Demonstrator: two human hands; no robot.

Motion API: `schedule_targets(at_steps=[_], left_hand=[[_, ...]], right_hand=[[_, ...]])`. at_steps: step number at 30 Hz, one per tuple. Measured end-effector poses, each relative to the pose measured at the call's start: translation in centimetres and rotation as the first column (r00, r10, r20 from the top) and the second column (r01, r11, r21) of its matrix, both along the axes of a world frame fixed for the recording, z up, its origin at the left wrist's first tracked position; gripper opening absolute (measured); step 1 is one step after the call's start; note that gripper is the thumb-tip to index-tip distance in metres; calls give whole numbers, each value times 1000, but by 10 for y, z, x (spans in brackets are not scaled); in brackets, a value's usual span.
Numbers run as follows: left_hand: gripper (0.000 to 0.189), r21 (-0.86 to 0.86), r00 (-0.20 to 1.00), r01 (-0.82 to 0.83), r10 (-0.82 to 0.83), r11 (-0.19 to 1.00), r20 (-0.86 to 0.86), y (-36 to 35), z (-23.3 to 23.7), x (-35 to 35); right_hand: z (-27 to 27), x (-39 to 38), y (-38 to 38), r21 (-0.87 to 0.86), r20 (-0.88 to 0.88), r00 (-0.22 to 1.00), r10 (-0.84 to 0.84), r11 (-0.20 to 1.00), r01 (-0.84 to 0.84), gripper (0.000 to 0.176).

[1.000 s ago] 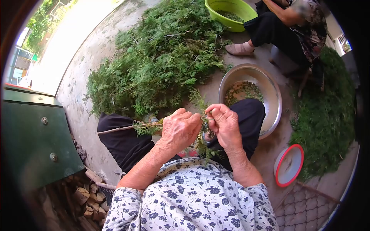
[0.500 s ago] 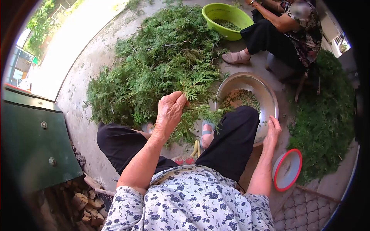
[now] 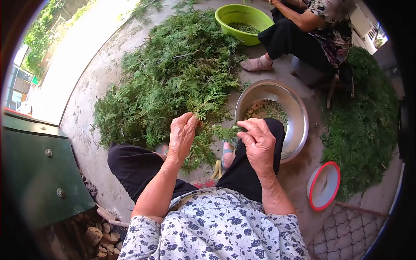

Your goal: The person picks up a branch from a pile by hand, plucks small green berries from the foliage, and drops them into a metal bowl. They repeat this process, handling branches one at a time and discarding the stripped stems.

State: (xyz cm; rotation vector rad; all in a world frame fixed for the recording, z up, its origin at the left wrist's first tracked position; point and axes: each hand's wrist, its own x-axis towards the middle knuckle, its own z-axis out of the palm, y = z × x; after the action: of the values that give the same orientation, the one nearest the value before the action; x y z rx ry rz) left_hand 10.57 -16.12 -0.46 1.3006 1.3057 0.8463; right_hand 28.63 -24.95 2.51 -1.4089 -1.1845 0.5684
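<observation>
My left hand (image 3: pixel 182 135) grips a leafy green sprig (image 3: pixel 208 113) and holds it upright above my knees. My right hand (image 3: pixel 258 145) pinches the sprig's tip on its right side, fingers closed on the foliage. Just beyond my right hand sits a steel bowl (image 3: pixel 299 113) with small green seeds in its bottom. A large heap of green branches (image 3: pixel 173 69) lies on the concrete in front of me.
Another person sits at the top right beside a lime-green basin (image 3: pixel 225 15) holding seeds. A second pile of greenery (image 3: pixel 368 125) lies at the right. A white bowl with a red rim (image 3: pixel 324 185) rests near my right side. A green metal box (image 3: pixel 39 169) stands at my left.
My right hand came back from the steel bowl's rim to the sprig and pinched it. My left hand lowered the sprig slightly toward my lap.
</observation>
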Motion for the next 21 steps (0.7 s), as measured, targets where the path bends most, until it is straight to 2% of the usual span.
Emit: schedule_targets(at_steps=[2,3,5,7,10,12,13,15,16,17,19,20,21], left_hand=[[29,-10,1000,6,-6,1000,12,-1,-3,-2],[28,-22,1000,11,-10,1000,22,-1,-4,-3],[28,-29,1000,24,-25,999,-4,-2,-5,-7],[28,-39,999,42,-43,998,-32,-4,-6,-10],[28,-36,997,71,-71,997,14,-8,-9,-7],[28,19,991,69,-71,997,114,-13,-10,-5],[28,21,991,66,-68,998,115,-14,-8,-7],[26,-60,997,76,-77,995,-7,-17,-2,-12],[25,-36,999,26,-28,999,-47,-16,-6,-16],[25,-35,998,26,-27,999,-48,-16,-7,-19],[24,-89,997,28,-21,996,79,-16,-7,-22],[24,-82,994,38,-30,996,105,-16,-4,-21],[24,-82,994,39,-30,996,105,-17,-5,-22]], right_hand=[[-2,-3,5,-32,149,988,50,998,-46,22],[-8,-4,5,-31,150,987,54,998,-50,22],[-21,-5,6,76,194,978,80,992,-96,25],[-19,-8,6,54,169,983,70,995,-80,23],[-19,-11,8,125,245,969,-14,992,-17,15],[-17,-18,5,-118,-66,997,-52,992,44,5],[-18,-17,6,-117,-65,997,-48,992,41,5],[-27,-7,10,-166,-463,873,-151,983,82,6],[-30,3,14,-115,-613,774,-162,987,116,6],[-28,11,15,-123,-609,774,-173,985,124,6],[-14,10,19,-62,-776,628,-62,998,22,5],[-15,11,20,-62,-776,628,-62,998,22,5],[-18,12,20,-32,-800,599,39,994,-107,6]])
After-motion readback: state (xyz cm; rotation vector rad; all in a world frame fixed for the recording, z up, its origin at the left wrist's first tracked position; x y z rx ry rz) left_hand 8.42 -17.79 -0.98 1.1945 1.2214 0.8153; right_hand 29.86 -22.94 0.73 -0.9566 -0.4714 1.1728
